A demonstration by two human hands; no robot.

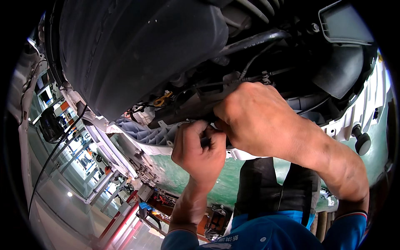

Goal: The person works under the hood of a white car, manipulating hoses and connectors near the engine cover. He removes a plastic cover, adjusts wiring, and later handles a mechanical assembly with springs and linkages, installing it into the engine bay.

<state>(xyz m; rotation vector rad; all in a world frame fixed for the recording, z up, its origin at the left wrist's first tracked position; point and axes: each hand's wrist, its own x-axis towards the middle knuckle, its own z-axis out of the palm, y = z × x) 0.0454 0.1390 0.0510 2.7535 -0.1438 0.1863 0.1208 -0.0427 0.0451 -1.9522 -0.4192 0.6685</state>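
Observation:
Over the front rail of a car's engine bay, my two hands meet with their fingertips close together. My left hand (198, 150) is closed, thumb and fingers pinched at the rail's edge. My right hand (256, 118) comes from above with its fingers curled in beside the left one. Whatever they pinch is hidden behind the fingers; a small dark part shows between them. Left of them runs a grey ribbed plastic piece (143, 130) along the white front edge. Behind my right hand, a thin dark cable (254, 61) drops into the bay.
A large black moulded cover (146, 50) fills the upper left. A black hose (254, 42) crosses behind the hands, and a yellow loop handle (163, 99) sits deeper in. At right are a black duct (341, 71) and a rubber stop (362, 141). Below stands a tool cart (166, 200).

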